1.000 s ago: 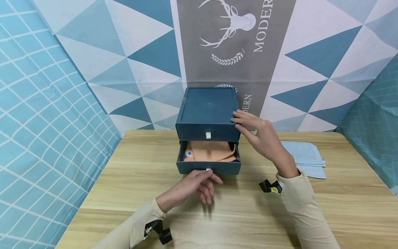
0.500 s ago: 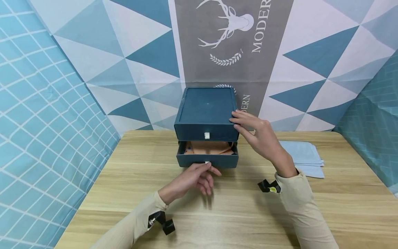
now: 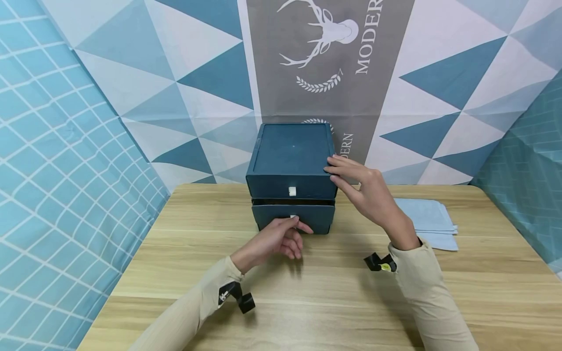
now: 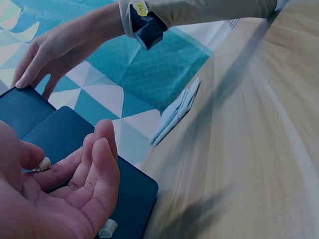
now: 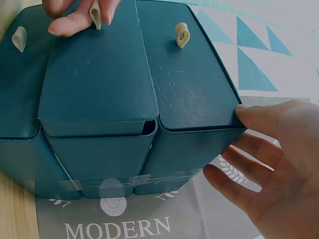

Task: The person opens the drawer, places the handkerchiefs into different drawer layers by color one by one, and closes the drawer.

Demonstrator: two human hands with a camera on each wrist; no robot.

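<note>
The left hand point(image 3: 276, 238) pinches the pull tab point(image 5: 94, 15) of the middle drawer point(image 5: 97, 82), the loosely spread right hand point(image 3: 368, 190) only touches the drawer cabinet point(image 3: 293, 151), and just wrist views show the lower drawer point(image 5: 20, 92).

White print on grey wall panel point(image 3: 272, 97): stag head point(image 3: 344, 31), laurel sprig point(image 3: 319, 88), "MODER" point(image 3: 369, 41) above drawer cabinet point(image 3: 291, 151); "DERN" point(image 3: 347, 146) just right of cabinet; right wrist view, full "MODERN" point(image 5: 117, 229).

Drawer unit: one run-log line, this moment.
left hand: pinching pull tab | middle drawer: slightly open | right hand: touching drawer unit edge | folded cloth: on table
</note>
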